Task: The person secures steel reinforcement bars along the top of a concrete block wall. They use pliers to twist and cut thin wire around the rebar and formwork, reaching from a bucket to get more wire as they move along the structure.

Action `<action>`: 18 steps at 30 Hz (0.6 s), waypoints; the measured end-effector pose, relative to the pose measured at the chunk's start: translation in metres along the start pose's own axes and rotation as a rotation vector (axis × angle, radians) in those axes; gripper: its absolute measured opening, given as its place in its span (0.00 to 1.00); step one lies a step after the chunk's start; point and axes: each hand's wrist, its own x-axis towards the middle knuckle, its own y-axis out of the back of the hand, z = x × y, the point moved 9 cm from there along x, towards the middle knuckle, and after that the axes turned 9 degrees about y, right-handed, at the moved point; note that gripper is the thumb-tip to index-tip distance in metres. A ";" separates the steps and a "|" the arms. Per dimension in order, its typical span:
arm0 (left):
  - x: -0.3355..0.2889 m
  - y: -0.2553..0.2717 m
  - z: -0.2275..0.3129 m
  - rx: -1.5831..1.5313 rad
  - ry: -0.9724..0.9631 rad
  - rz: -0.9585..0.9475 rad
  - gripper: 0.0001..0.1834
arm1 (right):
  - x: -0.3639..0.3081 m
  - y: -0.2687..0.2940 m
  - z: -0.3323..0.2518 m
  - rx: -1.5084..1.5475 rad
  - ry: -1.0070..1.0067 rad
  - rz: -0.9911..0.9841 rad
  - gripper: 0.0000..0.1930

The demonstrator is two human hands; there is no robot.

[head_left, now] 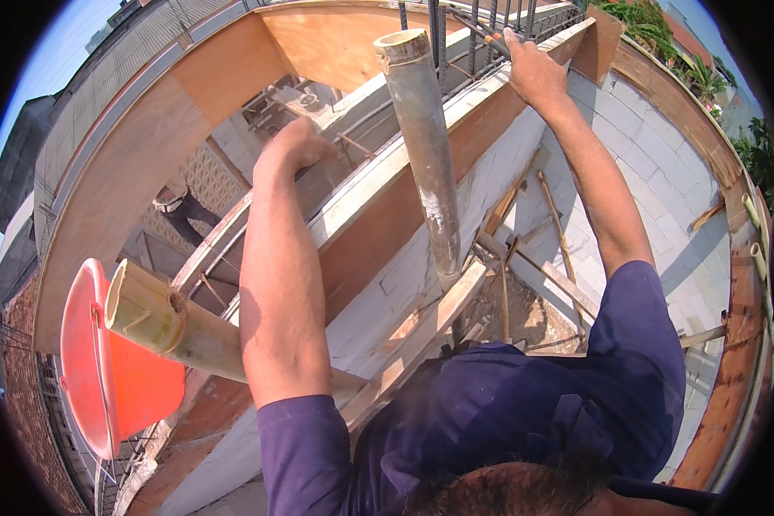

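Note:
My right hand (537, 76) is up at the far right end of a wooden beam form (482, 105), beside upright steel bars (439, 39). Its fingers are closed round a hand tool with dark and orange handles (495, 41); the tool's head is hard to make out against the bars. Reaching over the form's trough, my left hand (301, 144) has its fingers curled, and what they hold, if anything, is hidden. Thin steel rods (353, 144) lie in the trough close by. Between my arms a thick bamboo pole (426, 146) stands tilted.
A red bucket (150, 391) hangs at the left by a cut bamboo pole (193, 331). Plywood panels (146, 142) surround the far left opening, where a person (185, 211) is below. Timber props (559, 224) and a pale block wall (654, 163) lie to the right, lower down.

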 end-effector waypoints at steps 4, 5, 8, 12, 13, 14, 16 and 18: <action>-0.006 -0.003 0.005 -0.054 -0.086 -0.052 0.36 | -0.015 -0.021 -0.002 0.000 0.050 -0.009 0.31; -0.006 -0.004 0.007 -0.070 -0.107 -0.051 0.36 | -0.017 -0.026 -0.005 0.002 0.071 -0.043 0.33; -0.003 -0.001 -0.003 0.015 0.064 0.045 0.36 | -0.022 -0.032 -0.007 -0.045 0.133 -0.095 0.33; 0.000 -0.001 0.000 0.071 0.042 0.035 0.35 | -0.025 -0.052 -0.017 -0.146 0.218 -0.209 0.38; 0.000 0.001 -0.002 0.076 0.040 0.056 0.35 | -0.026 -0.059 -0.018 -0.185 0.240 -0.245 0.39; -0.002 0.002 -0.003 0.077 0.041 0.073 0.35 | -0.027 -0.056 -0.019 -0.178 0.233 -0.287 0.42; -0.008 0.000 0.004 -0.058 -0.069 0.009 0.36 | -0.032 -0.055 -0.010 -0.140 0.216 -0.291 0.44; -0.007 -0.001 0.000 -0.046 -0.055 0.030 0.36 | -0.038 -0.042 -0.010 -0.081 0.207 -0.290 0.46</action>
